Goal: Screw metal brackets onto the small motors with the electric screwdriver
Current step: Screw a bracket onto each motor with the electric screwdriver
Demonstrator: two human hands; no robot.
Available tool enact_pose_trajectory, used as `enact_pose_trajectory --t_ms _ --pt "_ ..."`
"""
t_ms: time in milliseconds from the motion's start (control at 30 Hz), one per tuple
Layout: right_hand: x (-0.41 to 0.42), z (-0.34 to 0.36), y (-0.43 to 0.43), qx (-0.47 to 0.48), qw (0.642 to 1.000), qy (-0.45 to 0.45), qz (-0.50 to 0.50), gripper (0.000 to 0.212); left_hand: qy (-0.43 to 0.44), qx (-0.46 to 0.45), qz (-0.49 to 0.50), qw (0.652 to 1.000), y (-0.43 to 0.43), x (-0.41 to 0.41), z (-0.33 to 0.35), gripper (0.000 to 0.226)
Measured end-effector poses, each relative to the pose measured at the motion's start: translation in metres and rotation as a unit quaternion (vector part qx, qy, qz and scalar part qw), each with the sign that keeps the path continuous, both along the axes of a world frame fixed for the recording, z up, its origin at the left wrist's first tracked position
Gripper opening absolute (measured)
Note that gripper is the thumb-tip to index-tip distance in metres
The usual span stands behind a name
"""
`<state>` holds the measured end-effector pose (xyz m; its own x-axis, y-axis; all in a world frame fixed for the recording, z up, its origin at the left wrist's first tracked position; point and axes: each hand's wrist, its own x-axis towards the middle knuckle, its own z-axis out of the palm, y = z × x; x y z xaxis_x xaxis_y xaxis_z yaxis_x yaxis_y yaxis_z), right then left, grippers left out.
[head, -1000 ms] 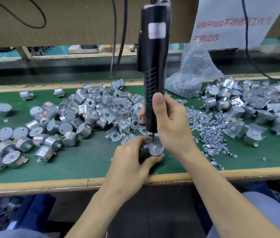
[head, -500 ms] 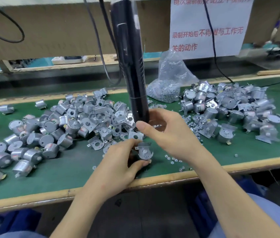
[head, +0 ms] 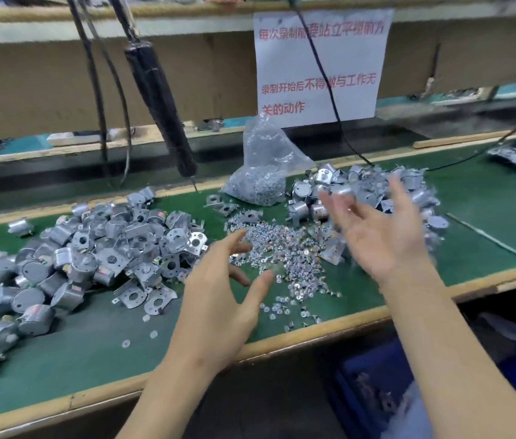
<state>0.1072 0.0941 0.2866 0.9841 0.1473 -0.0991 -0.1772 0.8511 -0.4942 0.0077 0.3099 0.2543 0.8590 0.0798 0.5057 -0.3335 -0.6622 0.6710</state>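
- My left hand (head: 218,299) is spread wide over the front of the green bench mat (head: 92,353), fingers apart, nothing in it.
- My right hand (head: 377,236) is also spread, palm toward me, blurred, just in front of the right-hand pile of bracketed motors (head: 370,188). A small blurred silver thing sits by its fingertips; I can't tell if it is in the air or part of the pile. Not gripped, anyway.
- Electric screwdriver (head: 161,106) hangs free from its cord at a tilt, bit above the back edge of the mat, well apart from both hands.
- Bare motors (head: 31,293) are heaped at left, loose brackets (head: 142,289) along that heap's near edge, screws (head: 285,248) scattered between my hands, and a clear bag of screws (head: 263,172) behind them.
- Handling, my guess: the motors are small, stiff metal cans, dense for their size, with smooth round sides that slip, so pinch across the can, not the shaft end. The brackets are thin, light stamped sheet with sharp edges; lift one by a tab.
- Versus half a second ago: left was holding a motor with a bracket and right was on the screwdriver body. Now both have let go, the driver has swung up and back, and that motor is no longer in my hand.
- Versus a second ago: the bit was down on the bracket, driving.
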Motion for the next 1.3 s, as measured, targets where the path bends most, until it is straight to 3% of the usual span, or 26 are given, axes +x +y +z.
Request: enact_pose_trajectory --t_ms 67,167,233,367,500,600,733,867,933,1000,1033,1100,1200,1300 --pt "0.009 0.005 -0.030 0.218 0.975 -0.019 -0.033 0.106 0.012 0.008 -0.002 1.000 -0.002 -0.002 -0.001 0.062" --pt "0.012 0.005 -0.036 0.265 0.962 -0.066 -0.011 0.114 0.037 0.020 -0.007 0.999 -0.002 -0.004 -0.004 0.057" --pt "0.009 0.003 -0.018 0.194 0.978 -0.072 0.014 0.107 0.047 0.039 -0.013 0.998 0.000 -0.005 -0.006 0.049" --pt "-0.001 0.001 0.043 -0.089 0.989 -0.098 0.064 0.077 0.056 0.070 -0.012 0.996 0.008 -0.011 -0.008 0.033" --pt "-0.016 0.001 0.102 -0.365 0.913 -0.175 0.047 0.059 0.061 0.071 0.011 0.996 0.027 -0.018 -0.011 0.026" --pt "-0.021 -0.004 0.132 -0.466 0.855 -0.227 0.024 0.062 0.064 0.070 0.044 0.994 0.045 -0.023 -0.013 0.021" --pt "-0.023 -0.010 0.159 -0.519 0.811 -0.270 0.029 0.081 0.054 0.068 0.120 0.989 0.073 -0.030 -0.017 0.015" --pt "-0.025 -0.011 0.179 -0.531 0.796 -0.290 0.034 0.087 0.040 0.061 0.209 0.975 0.100 -0.034 -0.020 0.016" --pt "-0.029 -0.008 0.187 -0.515 0.802 -0.300 0.034 0.078 0.028 0.072 0.258 0.963 0.113 -0.036 -0.019 0.019" --pt "-0.034 -0.003 0.195 -0.494 0.810 -0.314 0.017 0.049 0.029 0.105 0.324 0.940 0.125 -0.039 -0.018 0.027" --pt "-0.037 -0.001 0.197 -0.483 0.816 -0.319 0.004 0.036 0.040 0.133 0.371 0.918 0.130 -0.039 -0.017 0.033" --pt "-0.042 0.004 0.201 -0.458 0.827 -0.325 -0.013 0.032 0.094 0.178 0.445 0.873 0.141 -0.041 -0.014 0.043" --pt "-0.049 0.009 0.201 -0.441 0.828 -0.346 -0.015 0.035 0.189 0.209 0.448 0.849 0.154 -0.043 -0.016 0.050" --pt "-0.053 0.015 0.199 -0.418 0.838 -0.351 -0.012 0.023 0.191 0.240 0.412 0.858 0.159 -0.043 -0.022 0.051"
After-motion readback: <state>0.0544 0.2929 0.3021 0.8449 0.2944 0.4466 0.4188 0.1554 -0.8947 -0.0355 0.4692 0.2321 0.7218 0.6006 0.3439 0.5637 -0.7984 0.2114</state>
